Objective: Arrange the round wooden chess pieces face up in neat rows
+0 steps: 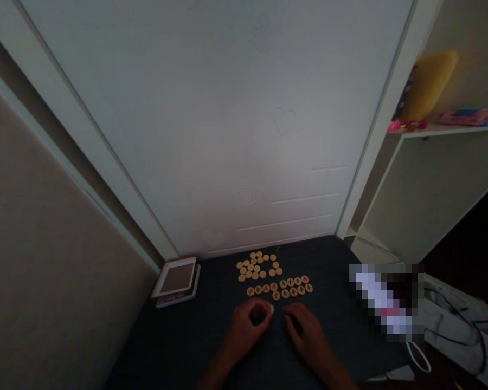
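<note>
My left hand is over the dark table, thumb and forefinger pinched on a pale round xiangqi piece. To its right, my right hand is loosely curled, with a small gap between thumb and forefinger; I see nothing in it. Just beyond both hands lie short rows of wooden xiangqi pieces, their red or black characters facing up. Farther back is a loose cluster of several more pieces, with no characters that I can make out on their tops.
A small stack with a white-framed item on top lies at the table's left. The white panel rises behind the table. At right are a blurred-out object, a white loop, cables and a shelf with a yellow item.
</note>
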`<control>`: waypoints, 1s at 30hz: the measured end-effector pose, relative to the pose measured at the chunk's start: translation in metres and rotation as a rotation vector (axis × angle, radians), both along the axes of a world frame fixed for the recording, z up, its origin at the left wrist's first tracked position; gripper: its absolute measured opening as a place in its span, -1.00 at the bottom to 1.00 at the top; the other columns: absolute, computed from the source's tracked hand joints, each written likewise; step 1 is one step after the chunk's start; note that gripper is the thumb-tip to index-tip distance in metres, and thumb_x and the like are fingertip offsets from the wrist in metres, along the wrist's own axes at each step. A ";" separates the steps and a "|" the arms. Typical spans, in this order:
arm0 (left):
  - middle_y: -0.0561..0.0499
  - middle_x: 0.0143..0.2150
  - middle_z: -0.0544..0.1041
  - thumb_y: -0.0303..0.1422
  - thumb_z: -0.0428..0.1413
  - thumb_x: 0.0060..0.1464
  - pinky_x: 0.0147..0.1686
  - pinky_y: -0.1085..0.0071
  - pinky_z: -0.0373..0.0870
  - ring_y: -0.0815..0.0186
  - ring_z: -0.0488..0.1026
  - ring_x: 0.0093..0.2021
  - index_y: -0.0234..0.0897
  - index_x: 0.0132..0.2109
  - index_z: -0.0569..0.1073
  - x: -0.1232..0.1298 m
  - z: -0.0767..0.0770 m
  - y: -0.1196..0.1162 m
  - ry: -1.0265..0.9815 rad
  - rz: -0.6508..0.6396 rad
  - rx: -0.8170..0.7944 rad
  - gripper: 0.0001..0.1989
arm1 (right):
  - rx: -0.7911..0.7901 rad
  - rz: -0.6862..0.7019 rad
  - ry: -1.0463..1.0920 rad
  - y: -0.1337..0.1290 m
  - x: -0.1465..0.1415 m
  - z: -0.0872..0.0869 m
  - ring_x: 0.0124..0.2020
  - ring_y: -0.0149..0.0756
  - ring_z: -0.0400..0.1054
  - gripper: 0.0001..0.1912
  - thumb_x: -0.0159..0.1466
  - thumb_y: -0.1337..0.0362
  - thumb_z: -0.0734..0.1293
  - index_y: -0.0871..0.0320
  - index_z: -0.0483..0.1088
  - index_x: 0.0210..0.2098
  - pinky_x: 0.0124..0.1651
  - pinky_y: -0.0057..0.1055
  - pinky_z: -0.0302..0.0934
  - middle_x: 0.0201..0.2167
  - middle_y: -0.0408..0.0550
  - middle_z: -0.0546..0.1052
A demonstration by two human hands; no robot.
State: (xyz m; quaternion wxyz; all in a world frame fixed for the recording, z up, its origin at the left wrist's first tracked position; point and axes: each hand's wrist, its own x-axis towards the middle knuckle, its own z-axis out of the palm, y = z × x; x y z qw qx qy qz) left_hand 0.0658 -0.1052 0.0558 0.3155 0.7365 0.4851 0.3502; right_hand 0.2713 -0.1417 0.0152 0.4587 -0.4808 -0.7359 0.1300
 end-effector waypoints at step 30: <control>0.00 -0.21 0.69 -0.13 0.14 0.22 -0.13 0.39 0.53 0.20 0.63 -0.18 -0.15 -0.18 0.58 -0.003 -0.026 -0.005 -0.274 0.033 -0.187 -0.77 | -0.102 0.069 0.132 0.015 -0.036 -0.013 -0.31 -0.28 0.56 -0.76 0.40 0.10 0.30 0.03 0.47 -0.02 -0.22 -0.46 0.47 -0.25 -0.09 0.63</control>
